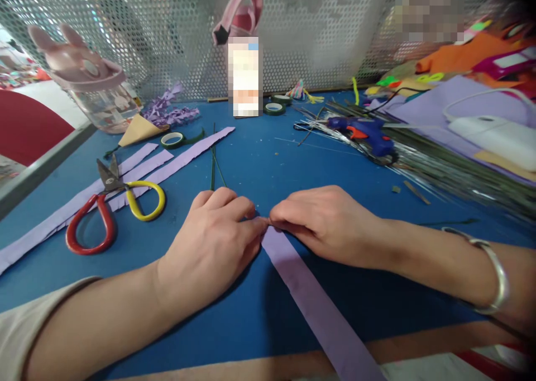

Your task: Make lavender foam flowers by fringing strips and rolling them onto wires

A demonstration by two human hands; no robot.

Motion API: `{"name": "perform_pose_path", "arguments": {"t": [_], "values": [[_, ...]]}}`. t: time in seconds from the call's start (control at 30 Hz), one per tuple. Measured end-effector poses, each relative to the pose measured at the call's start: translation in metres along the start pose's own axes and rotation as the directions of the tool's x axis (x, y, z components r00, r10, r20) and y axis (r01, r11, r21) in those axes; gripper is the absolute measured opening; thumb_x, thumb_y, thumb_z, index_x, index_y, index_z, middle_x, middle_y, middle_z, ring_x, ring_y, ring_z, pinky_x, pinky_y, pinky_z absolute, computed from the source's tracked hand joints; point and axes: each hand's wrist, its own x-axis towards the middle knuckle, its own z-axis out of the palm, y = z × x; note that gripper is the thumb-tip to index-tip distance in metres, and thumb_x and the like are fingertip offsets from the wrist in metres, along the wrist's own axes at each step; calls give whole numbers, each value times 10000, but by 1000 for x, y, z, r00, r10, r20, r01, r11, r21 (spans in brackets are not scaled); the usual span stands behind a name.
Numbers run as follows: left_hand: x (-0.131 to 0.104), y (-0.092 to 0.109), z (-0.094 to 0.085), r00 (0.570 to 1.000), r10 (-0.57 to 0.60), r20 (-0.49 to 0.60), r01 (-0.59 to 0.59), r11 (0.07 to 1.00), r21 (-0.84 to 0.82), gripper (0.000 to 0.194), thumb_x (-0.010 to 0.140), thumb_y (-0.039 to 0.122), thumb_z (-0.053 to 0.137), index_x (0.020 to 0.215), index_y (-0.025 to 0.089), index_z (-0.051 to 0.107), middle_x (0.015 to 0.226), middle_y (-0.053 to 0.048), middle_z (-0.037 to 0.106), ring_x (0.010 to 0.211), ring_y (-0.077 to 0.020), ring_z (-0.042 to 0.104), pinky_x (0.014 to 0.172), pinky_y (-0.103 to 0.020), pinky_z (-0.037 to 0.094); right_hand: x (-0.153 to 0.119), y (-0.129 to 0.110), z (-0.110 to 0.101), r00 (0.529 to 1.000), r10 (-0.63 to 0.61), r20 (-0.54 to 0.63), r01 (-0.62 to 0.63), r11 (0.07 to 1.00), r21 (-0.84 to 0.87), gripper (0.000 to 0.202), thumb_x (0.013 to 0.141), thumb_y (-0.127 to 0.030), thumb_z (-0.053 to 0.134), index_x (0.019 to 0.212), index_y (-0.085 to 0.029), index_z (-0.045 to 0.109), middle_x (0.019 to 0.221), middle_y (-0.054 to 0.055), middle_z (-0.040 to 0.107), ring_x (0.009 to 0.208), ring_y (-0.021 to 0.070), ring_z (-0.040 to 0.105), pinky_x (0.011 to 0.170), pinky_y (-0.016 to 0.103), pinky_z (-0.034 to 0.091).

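A long purple paper strip (314, 297) runs from my fingertips down over the table's front edge. My left hand (220, 230) lies at the strip's far end, thumb and index finger pinched on it. My right hand (324, 222) pinches the same end from the other side, its fingers curled together. The fingertips of both hands almost meet, and they hide the very tip of the strip. Thin green stems (213, 163) stick out on the table just beyond my left hand. Scissors (113, 188) with one red and one yellow handle rest left of that hand, blades partly apart.
More purple strips (180, 166) lie under and beside the scissors. Green tape rolls (172, 139), a bottle (84, 79) and a phone (245, 79) stand farther back. At right are a blue glue gun (364, 132), a wire bundle (444, 168) and purple sheets (464, 107).
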Motion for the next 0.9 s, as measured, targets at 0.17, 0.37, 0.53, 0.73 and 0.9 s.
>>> {"name": "perform_pose_path", "arguments": {"t": [0.17, 0.37, 0.53, 0.73, 0.9], "values": [[4, 2, -5, 996, 62, 66, -61, 998, -15, 239, 875, 240, 473, 829, 183, 701, 801, -65, 615, 820, -197, 500, 728, -361, 397, 2, -1, 0, 1000, 13, 4, -13, 1000, 23, 174, 903, -182, 433, 892, -216, 603, 773, 7, 670, 702, 135, 590, 629, 234, 380], [3, -5, -7, 997, -62, 41, 68, 982, -179, 282, 888, 238, 455, 846, 221, 734, 884, -51, 624, 825, -172, 520, 765, -360, 411, 5, 1, -1, 999, 38, -20, -36, 992, 118, 97, 883, -179, 474, 866, -206, 565, 800, -3, 679, 704, 127, 608, 614, 230, 378], [2, -6, -4, 999, -17, 31, 21, 994, -111, 258, 892, 272, 477, 953, 245, 726, 917, -54, 644, 872, -194, 520, 779, -378, 402, 3, -1, 3, 999, 30, -24, -27, 994, 105, 126, 890, -194, 459, 851, -211, 577, 805, 0, 683, 700, 133, 607, 627, 239, 386], [4, -5, -8, 994, 0, 113, 15, 991, -131, 279, 908, 268, 449, 964, 244, 721, 964, -69, 621, 921, -206, 508, 798, -387, 415, 7, 10, -16, 989, 137, -51, -117, 954, 277, 121, 821, -261, 573, 933, -213, 579, 819, -3, 671, 709, 137, 604, 644, 249, 417], [-3, -1, -2, 999, 32, 10, -31, 997, -69, 258, 905, 232, 449, 981, 225, 695, 936, -76, 613, 868, -204, 504, 774, -388, 428, -6, 85, -69, 542, 579, -609, -525, 799, 293, 234, 877, -392, 463, 938, -172, 516, 782, 55, 613, 598, 129, 530, 575, 275, 391]]}}
